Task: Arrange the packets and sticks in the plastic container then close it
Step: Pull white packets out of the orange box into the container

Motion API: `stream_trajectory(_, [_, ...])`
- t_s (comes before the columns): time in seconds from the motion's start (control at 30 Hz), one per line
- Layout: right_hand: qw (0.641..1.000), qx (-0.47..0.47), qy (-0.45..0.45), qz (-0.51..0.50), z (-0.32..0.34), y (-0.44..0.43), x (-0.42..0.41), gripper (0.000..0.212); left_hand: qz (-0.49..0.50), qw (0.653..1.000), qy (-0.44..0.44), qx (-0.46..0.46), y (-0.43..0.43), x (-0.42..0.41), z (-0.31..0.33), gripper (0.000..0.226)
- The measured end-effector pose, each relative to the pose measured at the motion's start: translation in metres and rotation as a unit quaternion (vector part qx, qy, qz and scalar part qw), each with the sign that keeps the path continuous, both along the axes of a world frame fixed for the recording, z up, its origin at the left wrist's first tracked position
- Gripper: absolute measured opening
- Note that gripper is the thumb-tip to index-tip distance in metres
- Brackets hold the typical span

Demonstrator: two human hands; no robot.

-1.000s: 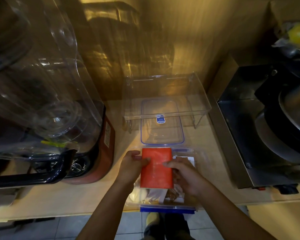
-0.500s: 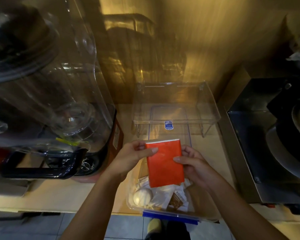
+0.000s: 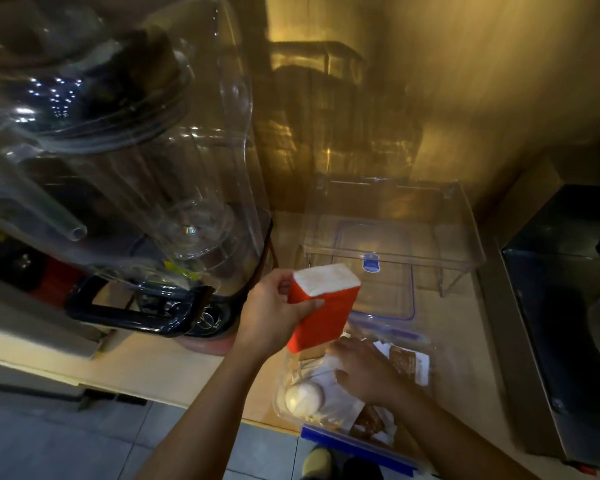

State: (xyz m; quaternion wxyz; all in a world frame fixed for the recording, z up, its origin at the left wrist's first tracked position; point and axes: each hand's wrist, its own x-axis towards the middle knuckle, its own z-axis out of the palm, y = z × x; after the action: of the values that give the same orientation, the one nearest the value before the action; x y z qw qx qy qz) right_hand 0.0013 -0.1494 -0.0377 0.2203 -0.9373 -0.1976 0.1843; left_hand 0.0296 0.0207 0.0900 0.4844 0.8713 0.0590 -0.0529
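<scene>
At the near edge of the tabletop (image 3: 187, 368), the left hand (image 3: 271, 313) grips an orange packet (image 3: 326, 317), thumb behind its upper end and fingers clamped across its front face. The packet is held off the tabletop and tilted. Its white top end is uppermost, and its lower end hangs over the far-left corner of the plastic container (image 3: 280, 382). The right hand (image 3: 366, 370) is down inside the container, palm down, fingers bent onto the white packets (image 3: 340, 400) lying there. Whether they pinch anything or merely press cannot be told. The container stands open at the tabletop's front edge and appears to overhang it slightly, with a blue clip (image 3: 357, 445) along its near side. Contents noted: white packets, brown-printed packets (image 3: 404, 362) towards the right wall, and a round white item (image 3: 303, 398) against the left wall. The lid (image 3: 392, 299), clear with a blue rim, lies flat just behind the container, its far part under a clear acrylic stand (image 3: 465, 244) that backs onto the wall. Left of the hands stands a blender (image 3: 205, 320) under a large clear cover (image 3: 174, 150). A dark steel appliance (image 3: 551, 323) occupies the right side. Tiled floor (image 3: 66, 441) and a shoe (image 3: 314, 462) show below the tabletop edge.
</scene>
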Motion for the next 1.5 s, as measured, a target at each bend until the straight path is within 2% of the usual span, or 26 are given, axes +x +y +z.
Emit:
stream_trajectory(0.1, [0.991, -0.076, -0.056, 0.095, -0.006, 0.011, 0.003, 0.041, -0.012, 1.000, -0.002, 0.010, 0.000, -0.006, -0.008, 0.050])
stream_trajectory(0.27, [0.979, -0.152, -0.037, 0.130, -0.011, 0.004, 0.006, 0.057, -0.018, 0.999, -0.022, 0.037, -0.002, -0.009, -0.014, 0.052])
stream_trajectory(0.4, [0.973, -0.173, -0.027, 0.151, -0.009, -0.004, 0.005, 0.045, -0.029, 0.996, -0.048, 0.065, -0.004, -0.012, -0.019, 0.052])
stream_trajectory(0.57, [0.972, -0.175, 0.019, 0.156, -0.002, -0.015, -0.002, 0.042, -0.043, 0.989, -0.094, 0.103, -0.013, -0.017, -0.026, 0.050])
stream_trajectory(0.73, [0.967, -0.181, 0.043, 0.173, 0.009, -0.022, 0.001, 0.033, -0.099, 0.970, -0.145, 0.166, -0.022, -0.023, -0.032, 0.052])
stream_trajectory(0.83, [0.964, -0.179, 0.047, 0.193, 0.013, -0.029, 0.001, 0.028, -0.104, 0.969, -0.147, 0.170, -0.025, -0.022, -0.032, 0.052])
stream_trajectory(1.0, [0.956, -0.223, 0.003, 0.189, 0.006, -0.042, -0.004, 0.024, -0.108, 0.973, -0.121, 0.166, -0.027, -0.019, -0.027, 0.054])
stream_trajectory(1.07, [0.964, -0.208, -0.002, 0.165, 0.002, -0.049, -0.004, 0.028, -0.100, 0.977, -0.102, 0.157, -0.029, -0.018, -0.026, 0.054])
stream_trajectory(1.2, [0.994, -0.076, 0.029, 0.078, -0.001, -0.063, -0.005, 0.026, -0.113, 0.981, -0.064, 0.142, -0.029, -0.022, -0.028, 0.053])
stream_trajectory(1.27, [0.998, -0.055, 0.014, 0.041, -0.001, -0.067, -0.007, 0.029, -0.113, 0.983, -0.056, 0.136, -0.032, -0.022, -0.030, 0.051])
stream_trajectory(1.37, [0.996, -0.084, -0.009, 0.034, -0.002, -0.067, -0.011, 0.042, -0.103, 0.986, -0.042, 0.124, -0.039, -0.019, -0.031, 0.048])
stream_trajectory(1.43, [0.999, -0.045, 0.013, 0.027, 0.003, -0.061, -0.012, 0.048, -0.086, 0.988, -0.044, 0.123, -0.042, -0.019, -0.033, 0.048])
stream_trajectory(1.5, [0.998, 0.011, 0.036, 0.048, 0.004, -0.051, -0.014, 0.045, -0.069, 0.989, -0.049, 0.121, -0.043, -0.020, -0.035, 0.048])
